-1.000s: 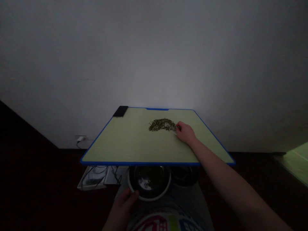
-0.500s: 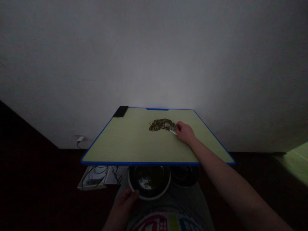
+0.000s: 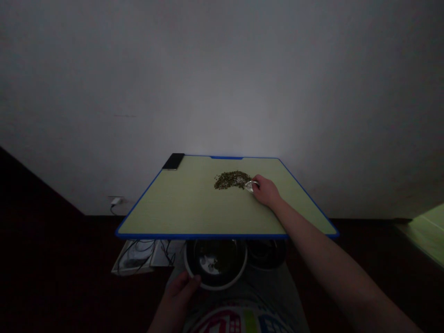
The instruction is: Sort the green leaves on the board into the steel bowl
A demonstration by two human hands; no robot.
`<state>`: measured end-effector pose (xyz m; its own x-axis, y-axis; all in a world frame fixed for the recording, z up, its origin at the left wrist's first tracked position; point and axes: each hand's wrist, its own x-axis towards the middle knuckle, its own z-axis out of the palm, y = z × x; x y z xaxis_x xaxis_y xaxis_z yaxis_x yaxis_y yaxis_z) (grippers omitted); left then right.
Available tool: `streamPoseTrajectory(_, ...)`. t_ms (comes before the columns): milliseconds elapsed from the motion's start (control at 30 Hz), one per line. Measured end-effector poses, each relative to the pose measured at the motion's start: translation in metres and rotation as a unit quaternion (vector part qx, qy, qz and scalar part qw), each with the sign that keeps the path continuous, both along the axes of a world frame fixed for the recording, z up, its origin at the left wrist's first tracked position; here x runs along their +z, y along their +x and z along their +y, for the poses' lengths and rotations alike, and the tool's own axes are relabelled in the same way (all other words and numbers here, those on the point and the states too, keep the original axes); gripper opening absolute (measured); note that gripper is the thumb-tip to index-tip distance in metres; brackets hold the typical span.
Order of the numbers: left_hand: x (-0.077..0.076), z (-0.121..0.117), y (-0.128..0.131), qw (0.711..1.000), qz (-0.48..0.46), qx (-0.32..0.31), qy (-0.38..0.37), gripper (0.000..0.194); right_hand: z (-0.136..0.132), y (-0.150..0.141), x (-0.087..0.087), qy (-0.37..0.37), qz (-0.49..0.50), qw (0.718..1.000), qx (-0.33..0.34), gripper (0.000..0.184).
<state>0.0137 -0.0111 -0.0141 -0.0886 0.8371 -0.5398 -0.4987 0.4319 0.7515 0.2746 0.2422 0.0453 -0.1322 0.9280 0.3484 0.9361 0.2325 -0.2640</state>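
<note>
A black phone (image 3: pixel 173 161) lay on the far left corner of the blue-edged table (image 3: pixel 187 208), a white plug (image 3: pixel 116 201) sat at the pale wall (image 3: pixel 222 83), and dark cables (image 3: pixel 169 253) trailed below.

The right hand (image 3: pixel 266 190) held a shiny utensil (image 3: pixel 249 186) at small grains (image 3: pixel 225 179) nearer the table's (image 3: pixel 194 212) far edge. Below its near edge, the left hand (image 3: pixel 179 291) gripped a bowl (image 3: pixel 220 280).
</note>
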Motion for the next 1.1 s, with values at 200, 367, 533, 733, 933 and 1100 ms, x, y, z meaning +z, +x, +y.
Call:
streamPoseTrajectory(200,0.0052,-0.001,0.0004,1.0,0.008,-0.006,-0.014,0.038,0.0016,-0.0011,-0.0004,0.008,0.003,1.0,0.011,0.023)
streamPoseTrajectory(367,0.0049,-0.0011,0.0018,1.0,0.001,0.005,-0.014,0.038,0.0026,-0.0005,0.0006,0.007,0.002,1.0,0.001,0.024)
streamPoseTrajectory(533,0.001,-0.0012,0.0006,1.0,-0.012,0.013,-0.022,0.037,0.0029,0.0031,0.0,0.007,0.007,1.0,-0.005,0.023)
streamPoseTrajectory(733,0.0013,-0.001,0.0007,1.0,-0.01,0.002,-0.016,0.034,0.0019,0.003,-0.0002,0.008,0.001,1.0,0.004,0.023)
streamPoseTrajectory(933,0.004,-0.0004,0.0007,0.999,-0.028,0.012,-0.029,0.037,0.0014,0.0014,0.0001,0.006,0.007,1.0,0.006,0.023)
streamPoseTrajectory(1100,0.0014,-0.0002,-0.0014,0.999,-0.019,-0.001,-0.026,0.04,0.0017,-0.0006,0.0008,0.007,0.01,1.0,0.01,0.023)
